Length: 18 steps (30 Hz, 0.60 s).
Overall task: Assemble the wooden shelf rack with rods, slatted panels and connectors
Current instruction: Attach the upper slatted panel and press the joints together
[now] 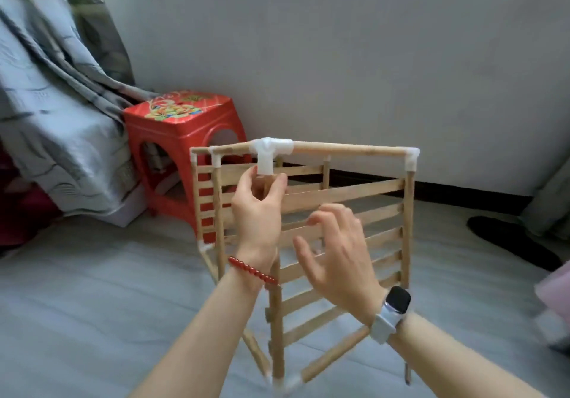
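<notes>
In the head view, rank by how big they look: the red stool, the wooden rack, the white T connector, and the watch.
1. wooden rack
2. red stool, though it sits farther away
3. white T connector and watch look alike; nearness makes ranking unsure.

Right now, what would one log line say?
left hand: pinching rod under white connector | right hand: open, free | rack: partly assembled, on floor
</notes>
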Tool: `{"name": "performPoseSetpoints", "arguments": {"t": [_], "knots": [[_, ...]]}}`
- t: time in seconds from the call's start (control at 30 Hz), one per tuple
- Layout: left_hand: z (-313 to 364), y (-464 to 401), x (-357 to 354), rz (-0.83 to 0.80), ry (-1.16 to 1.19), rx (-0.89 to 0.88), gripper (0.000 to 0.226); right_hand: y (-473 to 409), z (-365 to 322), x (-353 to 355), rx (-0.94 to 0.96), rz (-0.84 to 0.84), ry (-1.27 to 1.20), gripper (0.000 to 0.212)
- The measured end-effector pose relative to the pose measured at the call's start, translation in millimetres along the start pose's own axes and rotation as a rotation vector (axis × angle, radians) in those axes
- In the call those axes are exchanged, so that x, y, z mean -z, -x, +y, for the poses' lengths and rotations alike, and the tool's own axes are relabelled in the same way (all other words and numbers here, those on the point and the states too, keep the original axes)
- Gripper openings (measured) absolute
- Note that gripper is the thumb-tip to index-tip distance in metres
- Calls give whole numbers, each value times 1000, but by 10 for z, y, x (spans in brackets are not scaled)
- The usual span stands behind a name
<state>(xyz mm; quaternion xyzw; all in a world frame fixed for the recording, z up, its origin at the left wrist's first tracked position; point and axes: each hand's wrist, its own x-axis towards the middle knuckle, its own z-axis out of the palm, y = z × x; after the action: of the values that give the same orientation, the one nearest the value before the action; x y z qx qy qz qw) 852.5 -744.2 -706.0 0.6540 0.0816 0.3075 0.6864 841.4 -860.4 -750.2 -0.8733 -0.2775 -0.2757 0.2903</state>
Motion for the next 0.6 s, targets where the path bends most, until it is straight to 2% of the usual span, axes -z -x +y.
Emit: {"name": "performPoseSetpoints", "arguments": {"t": [0.1,0.17,0.23,0.27,0.3,0.37,0.4,0.43,0.47,0.53,0.57,0.6], "knots": [[28,18,38,10,218,192,10,109,-108,-191,-47,-216,-2,34],[82,42,66,-17,299,276,9,51,-120,-248,-75,-179,-34,24],[184,72,140,-183,134,284,12,16,-48,-222,-115,-152,-57,19],[219,88,199,-283,-59,230,15,28,25,-181,-129,-161,-70,20],[252,111,286,-328,-304,105,16,75,106,-128,-140,-179,-86,21],[335,81,493,-177,-710,-358,15,170,274,-4,-123,-242,-113,24],[377,30,570,-97,-822,-565,19,198,345,57,-116,-287,-120,27],[420,-47,592,-112,-882,-680,29,201,409,117,-126,-324,-126,28],[450,-164,582,-230,-892,-680,41,158,463,174,-136,-355,-136,29],[469,-372,417,-584,-827,-504,54,3,565,275,-156,-398,-144,30],[481,-463,301,-689,-807,-459,54,-115,618,341,-161,-421,-134,30],[480,-522,200,-725,-806,-456,50,-214,665,401,-167,-447,-121,30]]}}
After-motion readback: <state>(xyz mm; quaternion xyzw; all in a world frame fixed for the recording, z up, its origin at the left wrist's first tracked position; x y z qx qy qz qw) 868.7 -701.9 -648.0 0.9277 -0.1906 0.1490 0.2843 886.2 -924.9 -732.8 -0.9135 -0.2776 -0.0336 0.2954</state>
